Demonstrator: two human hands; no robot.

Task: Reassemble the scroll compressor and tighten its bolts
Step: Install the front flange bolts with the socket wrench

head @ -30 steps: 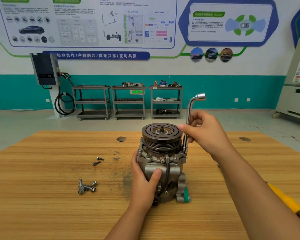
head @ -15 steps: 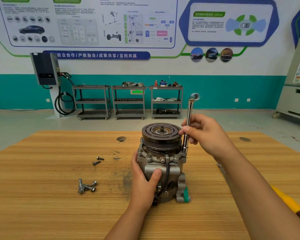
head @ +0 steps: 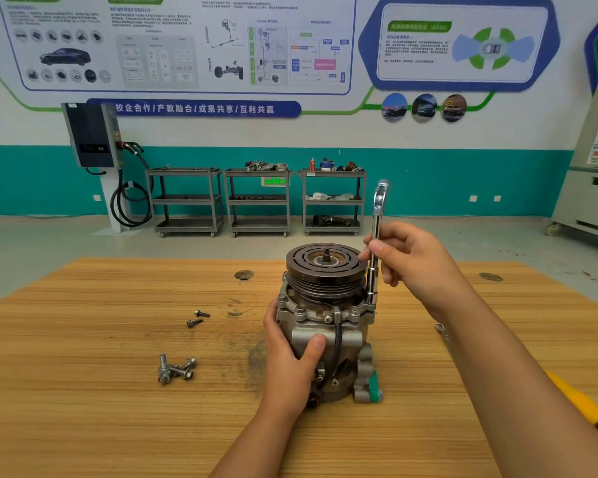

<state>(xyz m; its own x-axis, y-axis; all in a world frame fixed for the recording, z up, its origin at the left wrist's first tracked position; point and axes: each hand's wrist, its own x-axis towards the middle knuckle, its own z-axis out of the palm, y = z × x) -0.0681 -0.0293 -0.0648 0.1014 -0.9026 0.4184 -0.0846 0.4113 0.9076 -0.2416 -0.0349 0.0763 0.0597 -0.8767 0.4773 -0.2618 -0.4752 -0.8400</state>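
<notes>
The scroll compressor (head: 328,326) stands upright at the middle of the wooden table (head: 83,408), its dark grooved pulley on top. My left hand (head: 292,360) grips the silver housing from the left, thumb across its front. A chrome L-shaped socket wrench (head: 376,236) stands upright on a bolt at the right edge of the compressor's flange. My right hand (head: 415,260) pinches the wrench's shaft with thumb and fingers just beside the pulley. Other flange bolts show along the front rim.
Loose bolts lie on the table left of the compressor: two small ones (head: 197,318) and a cluster (head: 175,370) nearer me. A yellow-handled tool (head: 580,405) and a flat spanner (head: 444,334) lie partly hidden under my right forearm. Shelf carts stand beyond the table.
The wrench's bent top arm has swung round from pointing right to pointing away from me, as my right hand twirled the shaft. My left hand and the compressor have stayed still.
</notes>
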